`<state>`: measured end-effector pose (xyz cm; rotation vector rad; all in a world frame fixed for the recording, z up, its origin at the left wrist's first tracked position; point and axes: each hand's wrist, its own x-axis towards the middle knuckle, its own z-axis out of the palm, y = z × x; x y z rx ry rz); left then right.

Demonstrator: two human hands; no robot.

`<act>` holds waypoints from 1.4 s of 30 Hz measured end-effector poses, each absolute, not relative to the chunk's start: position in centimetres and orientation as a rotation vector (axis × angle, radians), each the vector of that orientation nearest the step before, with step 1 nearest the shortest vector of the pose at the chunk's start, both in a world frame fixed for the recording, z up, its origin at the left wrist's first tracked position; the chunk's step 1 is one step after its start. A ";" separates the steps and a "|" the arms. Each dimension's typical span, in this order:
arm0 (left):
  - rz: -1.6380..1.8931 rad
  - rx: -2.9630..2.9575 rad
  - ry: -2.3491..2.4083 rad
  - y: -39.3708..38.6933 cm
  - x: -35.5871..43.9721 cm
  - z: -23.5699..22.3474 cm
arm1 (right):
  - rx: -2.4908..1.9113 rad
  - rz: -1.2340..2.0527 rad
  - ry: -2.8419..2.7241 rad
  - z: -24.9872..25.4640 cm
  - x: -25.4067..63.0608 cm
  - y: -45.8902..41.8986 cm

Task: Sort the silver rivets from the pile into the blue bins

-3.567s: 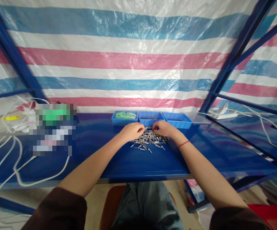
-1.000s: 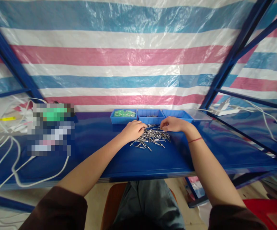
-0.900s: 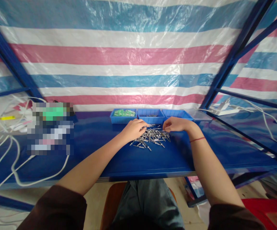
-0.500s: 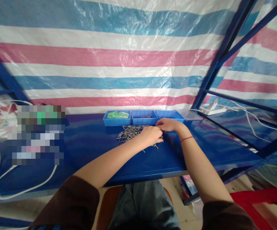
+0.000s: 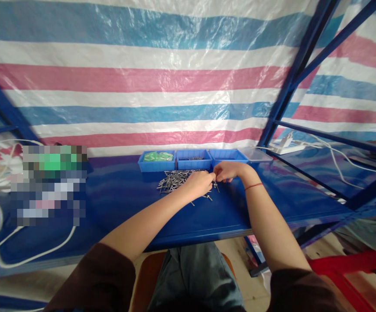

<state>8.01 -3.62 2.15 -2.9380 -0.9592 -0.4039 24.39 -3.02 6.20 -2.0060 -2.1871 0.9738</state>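
Note:
A heap of small silver metal pins [image 5: 171, 180] lies on the blue table [image 5: 181, 216] just in front of three blue bins. My left hand [image 5: 199, 183] rests curled over the right part of the heap, fingers pinched at a pin. My right hand [image 5: 227, 170] sits close beside it, fingertips pressed together and almost touching the left hand's. What the fingertips hold is too small to make out. A red thread circles my right wrist.
Three blue bins stand in a row at the back: the left bin [image 5: 156, 160] holds green parts, the middle bin [image 5: 193, 159] a few pins, and then the right bin [image 5: 227, 154]. A clear lid [image 5: 254, 154] lies beside them. White cables [image 5: 28, 255] trail at left. A red stool [image 5: 344, 268] stands at right.
My left hand has moved from the heap's left side across to its right side, meeting my right hand. The view has shifted rightward.

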 end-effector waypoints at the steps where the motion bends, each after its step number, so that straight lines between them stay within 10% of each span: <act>1: -0.403 -2.933 -0.962 -3.6 8.0 2.0 | -1.996 0.975 -2.200 6.2 24.4 -3.0; 15: -0.773 -3.012 -1.099 -2.7 6.1 4.6 | -1.698 0.823 -2.331 5.3 24.3 -2.1; 33: -2.421 -2.924 -1.815 -2.4 1.5 3.3 | -0.947 0.834 -1.682 4.2 16.9 -2.9; 42: -2.324 -3.049 -1.776 -3.0 1.1 3.2 | -0.956 0.741 -1.643 4.0 16.6 -2.9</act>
